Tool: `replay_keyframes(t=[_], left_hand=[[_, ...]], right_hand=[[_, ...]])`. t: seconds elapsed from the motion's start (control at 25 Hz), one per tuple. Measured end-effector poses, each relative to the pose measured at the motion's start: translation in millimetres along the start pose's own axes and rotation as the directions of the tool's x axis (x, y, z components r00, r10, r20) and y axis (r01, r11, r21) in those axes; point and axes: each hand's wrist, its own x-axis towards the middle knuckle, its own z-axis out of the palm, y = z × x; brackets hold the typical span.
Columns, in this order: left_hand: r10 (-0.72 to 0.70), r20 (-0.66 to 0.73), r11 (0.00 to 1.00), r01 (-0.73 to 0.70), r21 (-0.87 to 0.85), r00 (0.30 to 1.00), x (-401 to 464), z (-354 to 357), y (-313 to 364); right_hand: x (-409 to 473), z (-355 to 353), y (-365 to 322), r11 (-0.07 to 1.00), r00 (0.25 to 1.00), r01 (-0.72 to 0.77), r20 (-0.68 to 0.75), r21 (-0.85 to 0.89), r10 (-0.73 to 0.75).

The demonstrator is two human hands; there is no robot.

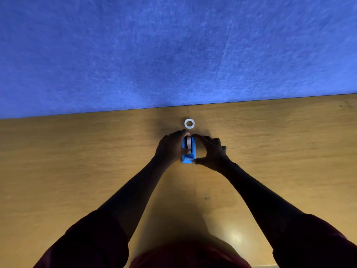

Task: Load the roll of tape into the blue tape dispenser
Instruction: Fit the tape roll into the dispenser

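The blue tape dispenser [189,157] stands on the wooden table [77,161], its cutter end toward me. A pale roll of tape [188,143] sits upright in its cradle. My left hand [170,148] wraps the dispenser's left side, with the thumb across the roll and fingertips at its far top. From the right, my right hand [211,151] holds the dispenser, thumb at the near corner and fingers at the far end. A white ring [189,123], like an empty tape core, lies flat just beyond the hands.
A blue felt wall [173,51] rises along the table's far edge, close behind the white ring. Bare wooden tabletop stretches left and right of the hands. My dark red sleeves fill the bottom corners.
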Motion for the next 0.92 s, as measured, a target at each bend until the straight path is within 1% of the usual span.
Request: replay_keyframes(t=[0.36,0.72,0.92], left_hand=[[-0.004,0.045,0.994,0.009,-0.108,0.999,-7.3,-1.6,-2.6],[0.041,-0.004,0.991,-0.041,-0.125,0.999,-7.1,-2.4,-2.0],[0.029,-0.019,0.989,-0.031,-0.146,0.999,-7.6,-0.2,-2.8]], right_hand=[[-0.1,-0.3,0.3,1.000,1.000,0.002,-0.003,0.014,-0.002],[0.8,1.6,1.1,1.000,1.000,-0.005,0.000,0.009,0.005],[0.2,2.5,1.7,1.000,1.000,0.002,-0.007,0.010,-0.002]])
